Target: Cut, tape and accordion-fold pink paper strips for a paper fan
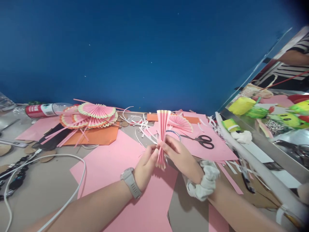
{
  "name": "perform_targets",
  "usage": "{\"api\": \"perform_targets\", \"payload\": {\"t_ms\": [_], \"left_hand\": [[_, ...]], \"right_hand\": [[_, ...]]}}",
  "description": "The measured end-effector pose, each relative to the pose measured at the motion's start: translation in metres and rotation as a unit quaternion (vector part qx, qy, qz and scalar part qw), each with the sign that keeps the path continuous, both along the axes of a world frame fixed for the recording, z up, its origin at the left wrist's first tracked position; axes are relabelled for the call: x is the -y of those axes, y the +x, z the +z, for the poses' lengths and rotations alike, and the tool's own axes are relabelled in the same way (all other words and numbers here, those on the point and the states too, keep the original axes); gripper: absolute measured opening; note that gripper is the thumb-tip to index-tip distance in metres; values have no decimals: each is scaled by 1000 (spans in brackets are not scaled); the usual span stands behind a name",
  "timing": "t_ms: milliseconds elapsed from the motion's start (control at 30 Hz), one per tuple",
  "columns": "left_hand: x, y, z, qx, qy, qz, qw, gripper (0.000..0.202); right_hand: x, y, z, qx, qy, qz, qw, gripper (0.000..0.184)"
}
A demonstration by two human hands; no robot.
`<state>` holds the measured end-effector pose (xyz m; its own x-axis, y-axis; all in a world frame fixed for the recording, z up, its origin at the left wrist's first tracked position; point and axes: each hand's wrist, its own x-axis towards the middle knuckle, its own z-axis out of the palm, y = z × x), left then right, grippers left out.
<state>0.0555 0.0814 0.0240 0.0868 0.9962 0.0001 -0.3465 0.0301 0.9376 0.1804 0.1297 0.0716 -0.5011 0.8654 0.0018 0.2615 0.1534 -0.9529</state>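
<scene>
Pinched at its middle, an accordion-folded pink paper strip (163, 124) with pale yellow edges stands upright between my two hands. My left hand (147, 162) grips it from the left, fingers closed, a grey watch on the wrist. From the right, my right hand (177, 154) closes on the same spot, with a pale green scrunchie round that wrist. Both ends of the pleats flare out slightly above and below the fingers. Beneath lies a large pink paper sheet (116, 174). Behind the strip, a finished-looking pink paper fan (181, 122) rests on more pink paper.
Black-handled scissors (205, 141) lie to the right on pink paper. Several pleated fans (96, 111) are piled at the left, near a plastic bottle (40, 110), a black phone (51, 138) and a white cable (83, 167). A white rail (256, 170) runs along the right; another person's arm (293, 58) shows beyond.
</scene>
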Motion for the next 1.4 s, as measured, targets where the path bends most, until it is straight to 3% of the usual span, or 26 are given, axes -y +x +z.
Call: {"api": "perform_targets", "payload": {"t_ms": [133, 267, 633, 933, 1200, 1400], "left_hand": [[-2, -6, 4, -64, 41, 66, 995, 26], [-6, -6, 7, -103, 46, 68, 991, 18], [-11, -3, 3, -124, 13, 90, 988, 22], [-11, -4, 1, -136, -24, 110, 984, 24], [-16, -12, -2, -167, 18, 145, 975, 21], [-20, -18, -4, -164, 27, 141, 976, 20]], "right_hand": [[19, 9, -16, 56, 60, -2, 997, 28], [27, 11, -30, 83, 81, 8, 993, 28], [19, 16, -44, 35, 96, -72, 992, 25], [13, 18, -47, 14, 60, -130, 990, 26], [15, 17, -46, -8, 41, -161, 986, 24], [14, 18, -45, -34, 21, -135, 990, 20]]}}
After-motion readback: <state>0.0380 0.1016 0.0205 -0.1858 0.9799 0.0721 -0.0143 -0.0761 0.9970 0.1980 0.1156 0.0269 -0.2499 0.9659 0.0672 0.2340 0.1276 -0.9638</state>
